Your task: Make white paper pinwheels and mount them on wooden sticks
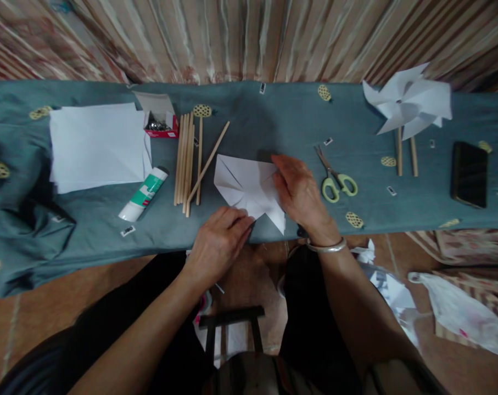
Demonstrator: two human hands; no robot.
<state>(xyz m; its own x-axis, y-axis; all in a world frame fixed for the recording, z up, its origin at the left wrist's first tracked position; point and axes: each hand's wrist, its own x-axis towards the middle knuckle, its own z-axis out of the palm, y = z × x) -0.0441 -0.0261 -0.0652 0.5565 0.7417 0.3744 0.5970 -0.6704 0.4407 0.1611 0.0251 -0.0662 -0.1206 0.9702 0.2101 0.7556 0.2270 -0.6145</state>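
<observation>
A folded white sheet of paper (pixel 246 184) with creases and pointed flaps lies on the cloth in front of me. My left hand (pixel 222 238) is closed, its fingertips pinching the paper's near edge. My right hand (pixel 300 192) curls around the right side of the same paper, thumb and fingers gripping it; part of that edge is hidden. To the right rest scissors (pixel 338 185) with green handles, blades partly apart. Left of the paper lie several wooden sticks (pixel 183 159), one of them (pixel 210 159) slanting across another.
Farther left are a stack of white paper (pixel 98 145), a glue stick (pixel 144 193) and a red box (pixel 162 129) of small metal pieces. Two white pinwheels (pixel 413 101) on sticks and a black phone (pixel 470 174) occupy the right. The table's near edge drops toward a stool (pixel 232 316).
</observation>
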